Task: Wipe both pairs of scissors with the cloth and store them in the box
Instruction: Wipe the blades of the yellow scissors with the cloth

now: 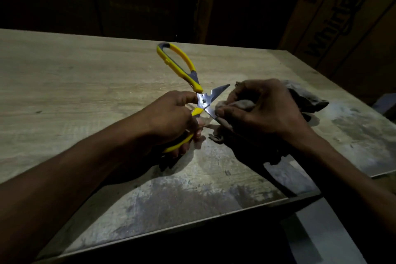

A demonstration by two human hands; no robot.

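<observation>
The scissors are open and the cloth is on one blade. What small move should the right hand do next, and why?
Probably slide the cloth along the near blade toward its tip. The right hand pinches the cloth around that blade close to the pivot, the left hand holds the yellow scissors open by the lower handle, and the far blade is bare, so wiping seems not yet finished.

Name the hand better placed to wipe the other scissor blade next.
Right. The right hand already grips the cloth pinched on one blade, while the left hand holds the scissors open by a handle.
</observation>
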